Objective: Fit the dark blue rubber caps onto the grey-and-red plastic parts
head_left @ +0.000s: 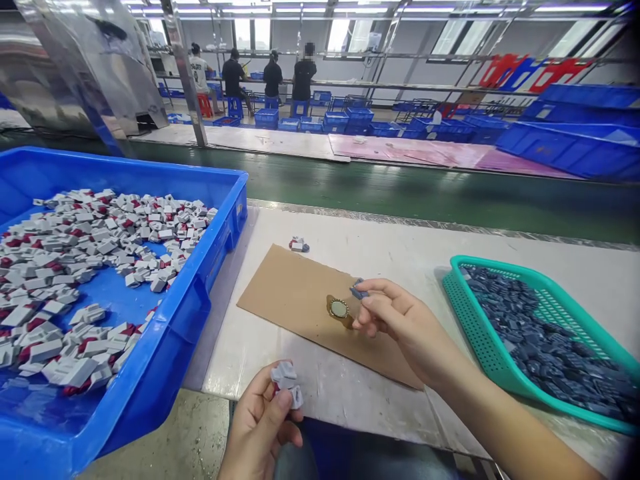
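My left hand [265, 420] pinches a light grey plastic piece with a bit of dark red [286, 381] near the table's front edge. Between the thumb and fingertips of my right hand [395, 313] is a small dark blue plastic part [359, 289]. That hand hovers over a brown cardboard sheet [285, 287]. Just left of its fingers, a round, pale-faced disc with a beaded rim [339, 309] rests on a dark wet-looking stain on the cardboard. Beyond the cardboard lies a small grey, red and dark blue assembled piece [299, 245].
A large blue bin [200, 293] of grey and red pieces stands at left. At right is a green mesh basket [465, 320] of dark blue parts. A green conveyor belt [300, 177] crosses behind the white table [400, 247]. Several people sit far back among blue crates.
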Demonstrator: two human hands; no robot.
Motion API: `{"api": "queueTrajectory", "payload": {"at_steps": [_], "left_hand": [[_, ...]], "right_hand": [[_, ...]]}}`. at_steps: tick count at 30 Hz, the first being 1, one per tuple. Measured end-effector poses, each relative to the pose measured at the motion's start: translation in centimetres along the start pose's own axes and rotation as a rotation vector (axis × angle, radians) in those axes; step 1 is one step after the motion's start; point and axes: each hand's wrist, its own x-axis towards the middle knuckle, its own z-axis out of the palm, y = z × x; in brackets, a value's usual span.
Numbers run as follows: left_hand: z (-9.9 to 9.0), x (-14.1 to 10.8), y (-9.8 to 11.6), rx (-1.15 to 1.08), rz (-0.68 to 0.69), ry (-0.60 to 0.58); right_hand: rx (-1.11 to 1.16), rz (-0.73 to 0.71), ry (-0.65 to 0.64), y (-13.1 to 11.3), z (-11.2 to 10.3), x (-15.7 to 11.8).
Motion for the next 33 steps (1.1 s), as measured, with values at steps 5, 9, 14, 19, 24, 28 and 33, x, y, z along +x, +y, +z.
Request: {"api": "queueTrajectory", "payload": {"at_steps": [5,9,14,19,24,28,33], "left_hand": [[0.2,-0.1,0.2,-0.04,0.006,0.003],[1.2,-0.4,0.4,-0.081,-0.052,-0.105],[2.4,-0.7,0.3,0.036,0.111,-0.311],[2.6,-0.9,0.2,0.118,0.182,-0.305],[3.0,-1.1,0.3,0.094,0.178,-0.23],[3.4,-1.2,0.2,0.063,0.216,-0.198],[3.4,-1.2,-0.1,0.105,0.247,-0.167]], "right_hand": [[-0.128,-0.149,-0.005,0.2,0.0,-0.4],[-0.423,-0.375,-0.195,-0.5,0.2,-2.6],[-0.663,-0.619,-0.452,-1.6,1.0,-4.3],[-0.635,-0.58,-0.478,-1.3,1.5,-4.4],[-0.51,-0.54,-0.334,0.1,2.0,-5.0],[-0.411,-0.407,-0.21,0.9,2.6,-5.4],[-0.311,-0.291,-0.228,0.8,2.8,-5.2]]}}
